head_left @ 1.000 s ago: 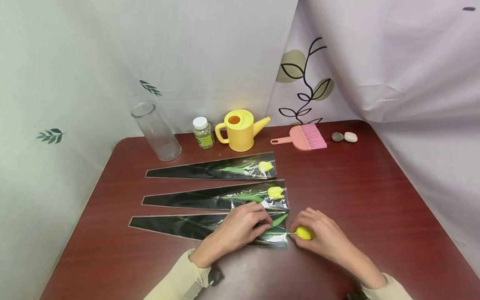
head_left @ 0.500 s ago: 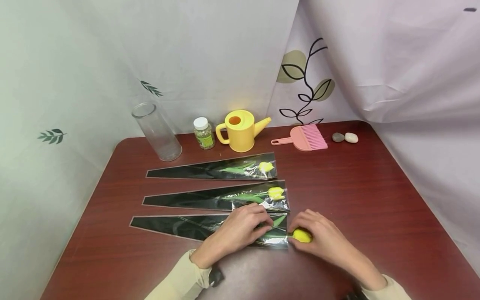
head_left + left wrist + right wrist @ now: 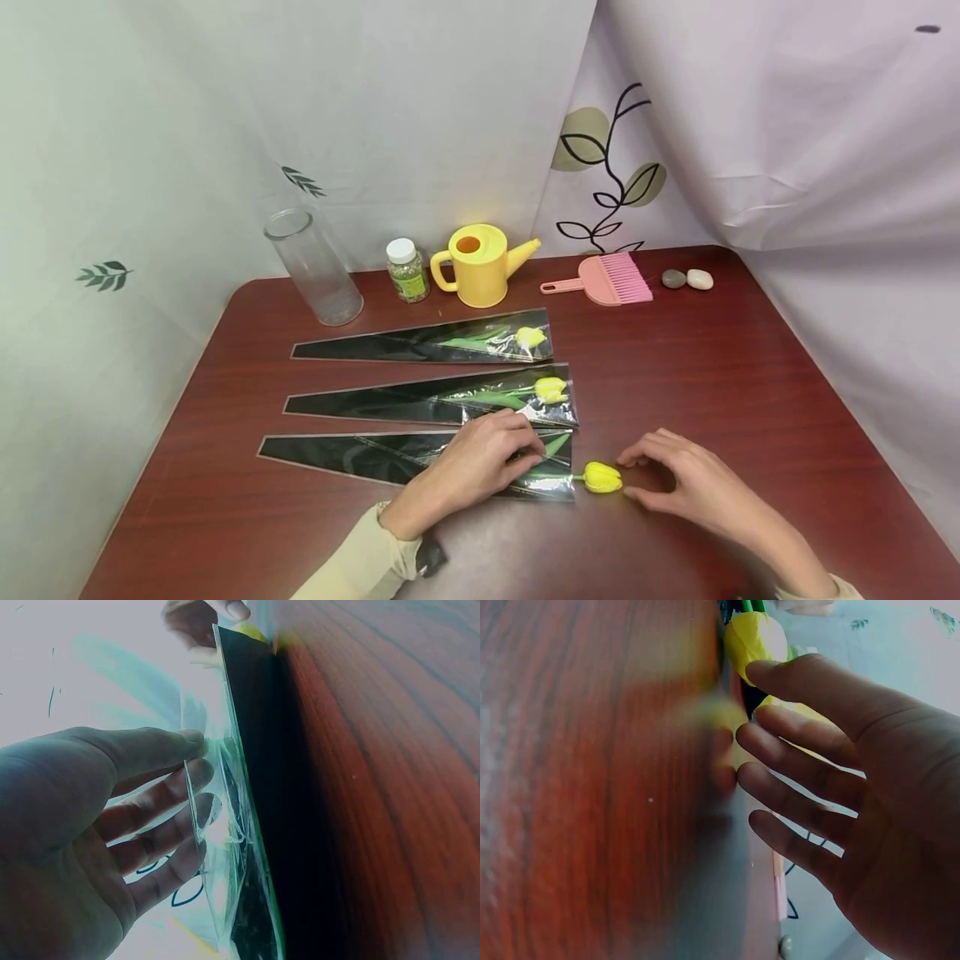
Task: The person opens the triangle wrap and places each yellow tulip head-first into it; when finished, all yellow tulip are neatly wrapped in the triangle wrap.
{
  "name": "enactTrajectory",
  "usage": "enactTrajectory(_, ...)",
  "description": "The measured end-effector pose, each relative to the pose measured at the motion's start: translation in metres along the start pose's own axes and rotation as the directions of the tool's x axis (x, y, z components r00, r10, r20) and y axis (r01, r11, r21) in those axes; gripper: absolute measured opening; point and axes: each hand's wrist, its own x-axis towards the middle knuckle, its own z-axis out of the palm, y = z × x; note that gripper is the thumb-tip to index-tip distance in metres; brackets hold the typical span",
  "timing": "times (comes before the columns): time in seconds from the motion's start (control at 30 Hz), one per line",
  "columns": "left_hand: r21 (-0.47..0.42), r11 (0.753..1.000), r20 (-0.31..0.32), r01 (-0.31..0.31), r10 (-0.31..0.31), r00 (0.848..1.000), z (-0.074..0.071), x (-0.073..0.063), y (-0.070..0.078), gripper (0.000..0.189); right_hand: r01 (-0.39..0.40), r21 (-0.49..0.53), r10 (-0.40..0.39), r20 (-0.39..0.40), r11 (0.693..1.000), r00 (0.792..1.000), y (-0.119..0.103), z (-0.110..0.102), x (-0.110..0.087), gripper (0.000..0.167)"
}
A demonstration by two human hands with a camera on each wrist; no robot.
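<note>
My left hand [image 3: 487,454] rests on the nearest flower sleeve [image 3: 337,450], which has a black back and clear front. In the left wrist view, the thumb and fingertips touch the clear film [image 3: 214,787], thumb a little apart from the fingers. A yellow tulip [image 3: 602,477] lies with its bloom outside the sleeve's wide right end; its green stem and leaf run inside, partly covered by the left hand. My right hand [image 3: 693,479] is just right of the bloom, thumb and fingers spread, holding nothing. In the right wrist view, the thumb tip overlaps the bloom [image 3: 756,641]; contact is unclear.
Farther back lie a middle sleeve [image 3: 360,404] and a far sleeve [image 3: 375,346], each with a yellow tulip inside. Along the table's back stand a clear glass cylinder [image 3: 318,271], a white-capped jar [image 3: 407,271], a yellow watering can [image 3: 482,271], a pink brush [image 3: 603,281] and two stones [image 3: 686,279].
My right hand has let go of the tulip and drawn back to the right, uncovering the bloom. The left hand has stayed on the sleeve.
</note>
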Motion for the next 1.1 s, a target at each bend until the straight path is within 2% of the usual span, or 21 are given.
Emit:
enactTrajectory(0.27, -0.003, 1.0, 0.007, -0.001, 0.001, 1.0, -0.001, 0.0, 0.0, 0.005, 0.069, 0.034, -0.068, -0.041, 0.997, 0.997, 0.003, 0.005, 0.001, 0.032)
enactTrajectory(0.87, 0.001, 1.0, 0.005, -0.003, 0.003, 1.0, -0.001, -0.001, 0.001, 0.005, 0.055, 0.071, -0.054, -0.019, 0.996, 0.998, -0.001, 0.008, 0.003, 0.032)
enactTrajectory(1.1, 0.022, 1.0, 0.009, -0.004, 0.003, 1.0, -0.002, 0.0, 0.002, 0.005, 0.03, 0.218, -0.027, -0.016, 0.976, 1.0, -0.008, 0.015, 0.01, 0.032)
